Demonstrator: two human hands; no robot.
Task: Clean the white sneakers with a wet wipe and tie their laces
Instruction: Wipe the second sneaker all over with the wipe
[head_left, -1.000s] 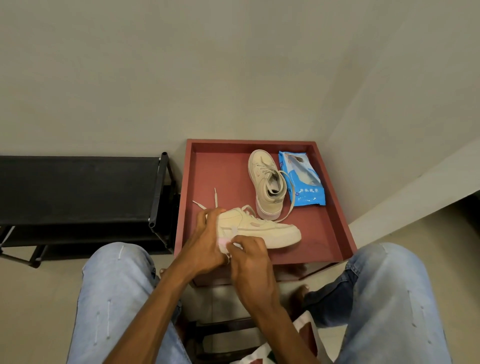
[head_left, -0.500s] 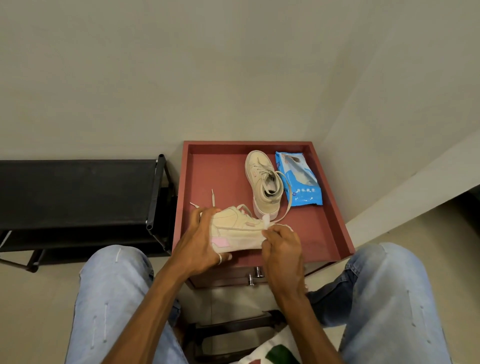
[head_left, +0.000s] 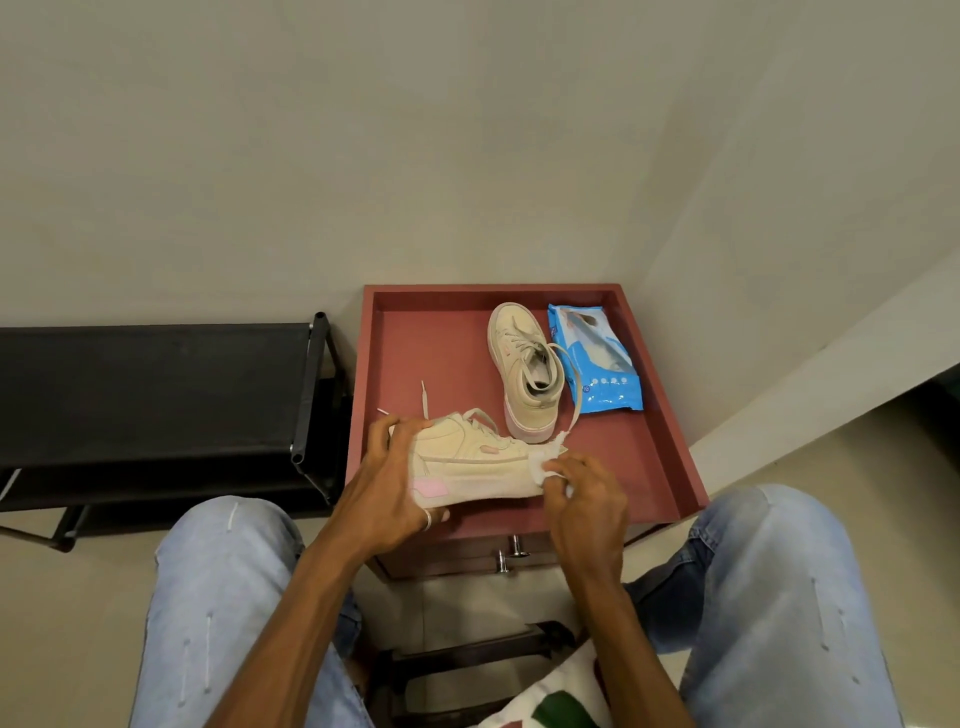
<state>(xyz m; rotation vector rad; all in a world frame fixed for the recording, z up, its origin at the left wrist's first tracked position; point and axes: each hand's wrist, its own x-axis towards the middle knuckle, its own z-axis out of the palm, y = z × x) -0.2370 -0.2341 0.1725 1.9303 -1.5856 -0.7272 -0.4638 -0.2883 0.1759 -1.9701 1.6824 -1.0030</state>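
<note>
One matte cream sneaker (head_left: 478, 467), heel gripped by my left hand (head_left: 389, 483); my right hand (head_left: 587, 499) pinches a crumpled white wipe (head_left: 544, 460), seemingly against its toe.

The near sneaker (head_left: 467, 467), a cream-white low shoe with a pink patch by the heel, is tipped on its side over the front part of the red tray (head_left: 431, 353), sole toward the person and toe to the right. The left hand (head_left: 387, 483) grips its heel end. The right hand (head_left: 582, 499) pinches a crumpled white wet wipe (head_left: 545, 460) against its toe. Its loose lace ends (head_left: 423, 397) lie on the tray. The far sneaker (head_left: 524, 374), of the same kind, stands upright with its toe pointing away and is untied. Its long lace (head_left: 574, 395) trails toward the wet wipe. A blue plastic pack of wipes (head_left: 595, 364) lies flat just beside it.
</note>
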